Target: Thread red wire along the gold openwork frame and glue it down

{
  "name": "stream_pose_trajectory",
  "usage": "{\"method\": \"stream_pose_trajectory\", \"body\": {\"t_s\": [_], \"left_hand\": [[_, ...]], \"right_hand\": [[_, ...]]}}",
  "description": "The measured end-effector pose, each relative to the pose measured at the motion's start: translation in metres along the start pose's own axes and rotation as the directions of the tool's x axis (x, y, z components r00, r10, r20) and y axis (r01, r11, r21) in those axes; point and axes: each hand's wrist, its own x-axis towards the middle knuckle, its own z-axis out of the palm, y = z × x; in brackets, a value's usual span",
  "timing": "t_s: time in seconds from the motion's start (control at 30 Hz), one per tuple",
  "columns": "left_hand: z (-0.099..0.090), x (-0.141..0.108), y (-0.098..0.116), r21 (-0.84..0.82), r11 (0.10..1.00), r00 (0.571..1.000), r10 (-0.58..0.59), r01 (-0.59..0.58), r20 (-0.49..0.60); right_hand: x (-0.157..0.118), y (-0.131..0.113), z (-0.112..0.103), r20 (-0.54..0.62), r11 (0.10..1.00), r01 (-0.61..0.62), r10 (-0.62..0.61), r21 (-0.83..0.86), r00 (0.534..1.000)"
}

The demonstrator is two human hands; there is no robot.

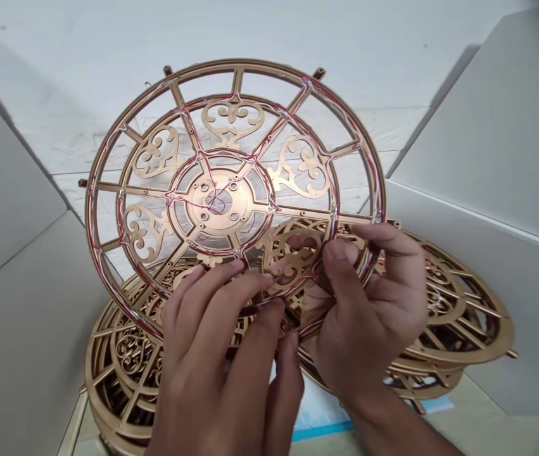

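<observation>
Head cam: R hand (368, 310) gripping gold frame (235, 204), L hand (221, 342) grip unclear; I'm prob. seating wires (338, 113), next needing steadiness.

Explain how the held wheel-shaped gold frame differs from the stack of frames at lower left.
The wheel-shaped frame is single; the stack has several layered frames. The wheel-shaped frame is tilted up in the right hand, whereas the stack lies flatter below. Both are gold, with spokes and scrollwork.

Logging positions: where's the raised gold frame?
Head view, centre: the raised gold frame is over stacked gold frames, left hand and right hand at its lower part.
</observation>
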Motion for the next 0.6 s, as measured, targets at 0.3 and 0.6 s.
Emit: {"method": "stream_pose_trajectory", "body": {"t_s": [0.3, 0.6], "left_hand": [[-0.012, 0.007, -0.001, -0.108, 0.989, 0.989, -0.084, 0.097, 0.119], [-0.011, 0.007, -0.003, -0.059, 0.994, 0.987, -0.079, 0.088, 0.141]], "right_hand": [[0.002, -0.001, -0.003, -0.013, 0.999, 0.029, -0.03, -0.045, 0.999], [-0.001, -0.004, -0.001, -0.012, 0.997, -0.007, 0.006, -0.077, 1.0]]}}
